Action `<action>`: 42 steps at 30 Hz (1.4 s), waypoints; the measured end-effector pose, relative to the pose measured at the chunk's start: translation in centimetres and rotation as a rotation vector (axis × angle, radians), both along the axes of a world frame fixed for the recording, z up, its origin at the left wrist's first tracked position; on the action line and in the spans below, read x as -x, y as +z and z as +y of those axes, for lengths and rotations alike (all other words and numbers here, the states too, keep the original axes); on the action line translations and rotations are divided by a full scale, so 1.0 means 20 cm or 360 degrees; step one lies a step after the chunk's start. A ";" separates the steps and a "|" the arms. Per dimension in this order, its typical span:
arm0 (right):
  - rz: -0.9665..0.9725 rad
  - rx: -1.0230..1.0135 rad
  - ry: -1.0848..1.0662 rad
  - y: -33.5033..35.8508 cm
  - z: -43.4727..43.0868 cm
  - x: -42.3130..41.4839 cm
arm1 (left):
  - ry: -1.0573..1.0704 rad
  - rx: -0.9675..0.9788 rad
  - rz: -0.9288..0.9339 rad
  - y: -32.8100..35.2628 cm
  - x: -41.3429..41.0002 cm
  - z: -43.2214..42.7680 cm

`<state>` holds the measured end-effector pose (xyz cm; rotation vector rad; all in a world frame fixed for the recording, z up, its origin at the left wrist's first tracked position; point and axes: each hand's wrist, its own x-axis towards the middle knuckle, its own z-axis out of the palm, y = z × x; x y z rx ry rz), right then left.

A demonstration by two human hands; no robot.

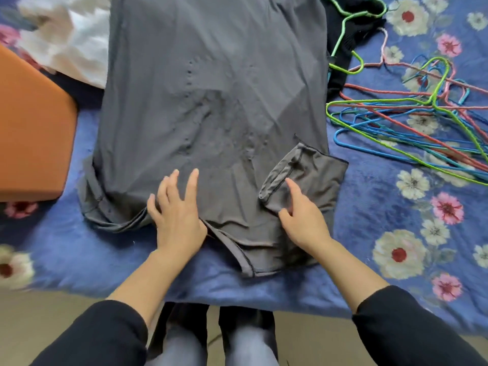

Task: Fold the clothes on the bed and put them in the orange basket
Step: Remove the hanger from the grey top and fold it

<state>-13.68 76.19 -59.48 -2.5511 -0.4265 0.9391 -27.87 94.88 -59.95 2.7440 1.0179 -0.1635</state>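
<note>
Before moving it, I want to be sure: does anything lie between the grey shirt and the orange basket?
Nothing visible does. Between the grey shirt and the orange basket only a strip of blue flowered blanket shows. The white cloth lies farther back, and the hangers are on the other side.

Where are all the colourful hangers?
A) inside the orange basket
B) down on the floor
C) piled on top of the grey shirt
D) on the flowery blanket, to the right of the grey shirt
D: the hangers lie in a tangled heap on the blue flowery blanket, to the right of the grey shirt.
</note>
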 end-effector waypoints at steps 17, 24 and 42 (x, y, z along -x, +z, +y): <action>0.0060 -0.0207 0.0689 -0.06 0.77 0.57 | 0.1474 0.0850 -0.0626 0.01 0.66 0.62; 0.0193 -0.0010 0.0653 -0.07 0.90 0.56 | 0.1822 0.1749 -0.0848 -0.01 0.43 0.96; 0.0311 0.0250 0.0701 -0.08 0.98 0.55 | 0.1343 0.0886 -0.1663 0.21 0.43 0.87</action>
